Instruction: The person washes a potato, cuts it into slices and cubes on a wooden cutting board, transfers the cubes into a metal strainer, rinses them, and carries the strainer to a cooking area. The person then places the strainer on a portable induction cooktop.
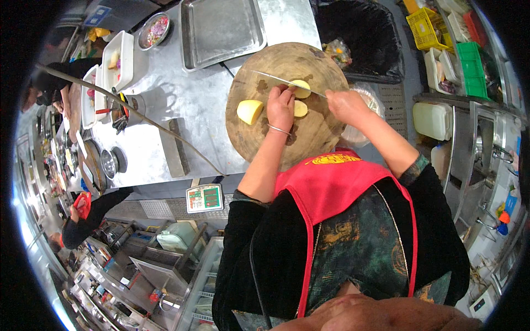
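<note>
A round wooden chopping block (265,142) stands before me on the metal table. My right hand (347,106) is closed round the handle of a kitchen knife (275,77), whose blade reaches leftward over the block. Under the blade lies a yellow potato piece (301,89), with the fingertips of my left hand (282,108) at its left side. Another potato piece (301,108) rests flat just right of my left hand. Farther left, a larger cut potato piece (249,111) sits apart. Whether the blade has entered the potato cannot be told.
An empty metal tray (223,33) lies beyond the block. A black-lined bin (360,37) is at the upper right. Left are a metal bowl of chopped food (154,31), white tubs (118,60) and a long metal block (174,149). Two people work farther left.
</note>
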### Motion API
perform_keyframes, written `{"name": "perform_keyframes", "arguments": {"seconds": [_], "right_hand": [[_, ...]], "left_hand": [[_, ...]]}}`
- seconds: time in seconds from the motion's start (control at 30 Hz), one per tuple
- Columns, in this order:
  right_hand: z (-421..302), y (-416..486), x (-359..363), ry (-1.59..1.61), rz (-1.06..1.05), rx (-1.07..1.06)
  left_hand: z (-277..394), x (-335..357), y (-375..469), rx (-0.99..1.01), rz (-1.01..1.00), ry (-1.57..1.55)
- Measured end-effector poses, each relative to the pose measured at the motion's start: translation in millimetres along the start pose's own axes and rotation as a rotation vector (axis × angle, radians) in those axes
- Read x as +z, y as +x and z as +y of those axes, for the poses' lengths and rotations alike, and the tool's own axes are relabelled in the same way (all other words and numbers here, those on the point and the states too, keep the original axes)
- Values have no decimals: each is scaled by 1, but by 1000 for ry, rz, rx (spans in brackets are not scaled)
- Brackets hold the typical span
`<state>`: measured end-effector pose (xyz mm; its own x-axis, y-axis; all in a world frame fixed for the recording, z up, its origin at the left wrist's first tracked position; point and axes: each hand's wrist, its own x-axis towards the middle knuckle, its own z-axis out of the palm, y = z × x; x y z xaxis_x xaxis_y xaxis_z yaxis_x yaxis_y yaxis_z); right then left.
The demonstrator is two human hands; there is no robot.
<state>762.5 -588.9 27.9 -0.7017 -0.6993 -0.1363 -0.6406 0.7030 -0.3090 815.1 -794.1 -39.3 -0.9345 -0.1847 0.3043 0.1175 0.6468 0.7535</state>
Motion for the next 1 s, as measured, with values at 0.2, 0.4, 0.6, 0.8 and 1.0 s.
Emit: {"name": "perform_keyframes", "arguments": {"seconds": [0.2, 0.4, 0.6, 0.8, 1.0], "right_hand": [[-4, -11, -7, 68, 42, 9], [-16, -15, -14, 19, 11, -10], [-18, 2, 9, 55, 77, -61], [-12, -5, 11, 111, 180, -79], [-23, -14, -10, 239, 264, 20]], "left_hand": [[0, 6, -6, -59, 79, -25], [-2, 9, -9, -39, 137, -13], [-2, 7, -8, 1, 114, -21], [-1, -4, -12, -108, 96, -123], [5, -21, -3, -286, 239, -313]]}}
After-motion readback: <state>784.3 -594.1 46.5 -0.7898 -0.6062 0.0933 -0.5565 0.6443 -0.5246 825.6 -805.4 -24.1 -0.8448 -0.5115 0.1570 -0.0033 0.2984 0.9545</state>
